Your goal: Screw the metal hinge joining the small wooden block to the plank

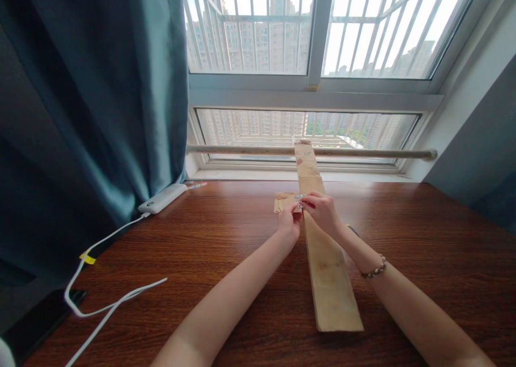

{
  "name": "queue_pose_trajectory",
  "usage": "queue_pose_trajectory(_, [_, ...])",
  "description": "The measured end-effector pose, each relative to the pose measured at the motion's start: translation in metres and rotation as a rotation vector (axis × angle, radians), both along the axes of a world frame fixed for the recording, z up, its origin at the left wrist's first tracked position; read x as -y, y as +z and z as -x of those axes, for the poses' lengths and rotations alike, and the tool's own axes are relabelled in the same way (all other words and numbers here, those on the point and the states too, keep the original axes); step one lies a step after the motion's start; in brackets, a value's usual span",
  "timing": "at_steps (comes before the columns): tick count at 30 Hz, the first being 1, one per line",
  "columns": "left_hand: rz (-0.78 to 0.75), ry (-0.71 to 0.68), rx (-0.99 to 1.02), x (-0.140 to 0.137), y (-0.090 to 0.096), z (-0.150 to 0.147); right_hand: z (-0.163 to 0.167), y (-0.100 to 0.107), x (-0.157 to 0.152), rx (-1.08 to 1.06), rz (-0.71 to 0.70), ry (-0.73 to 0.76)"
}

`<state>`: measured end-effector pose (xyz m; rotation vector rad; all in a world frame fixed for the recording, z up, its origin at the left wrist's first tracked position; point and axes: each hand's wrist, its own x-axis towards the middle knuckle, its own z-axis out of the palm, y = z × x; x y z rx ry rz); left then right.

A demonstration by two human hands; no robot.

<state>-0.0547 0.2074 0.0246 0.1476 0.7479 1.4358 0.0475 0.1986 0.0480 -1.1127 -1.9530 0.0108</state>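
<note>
A long pale wooden plank (pixel 332 281) lies lengthwise on the table, its far end over the rail by the window. Against its left side is a short wooden board (pixel 283 200), with a small silver metal piece, like a hinge (pixel 299 197), where the two meet. My left hand (pixel 289 222) is closed at the short board's near edge, its fingertips by the metal piece. From the right, my right hand (pixel 321 210) pinches at the same spot, across the plank. Something small and reddish shows between its fingers, too small to name.
The brown wood-grain table (pixel 226 238) runs up to the window. A white power strip (pixel 163 198) with a white cable (pixel 108 230) lies at the left by the blue curtain (pixel 153 87). A dark and yellow object (pixel 352 229) is partly hidden behind my right wrist. A rail (pixel 250 150) crosses the window.
</note>
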Motion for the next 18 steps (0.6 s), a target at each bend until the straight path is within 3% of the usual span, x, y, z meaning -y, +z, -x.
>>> queue_pose_trajectory(4, [0.015,0.007,-0.004,0.001,0.001,-0.002,0.001,-0.001,0.0,-0.04,-0.012,-0.037])
queue_pose_trajectory(12, [0.024,0.013,-0.019,0.0,-0.001,0.0,0.006,-0.009,0.001,0.036,0.095,-0.008])
queue_pose_trajectory(18, [0.056,0.026,-0.102,0.001,0.003,0.001,-0.006,0.011,0.002,-0.065,0.107,-0.027])
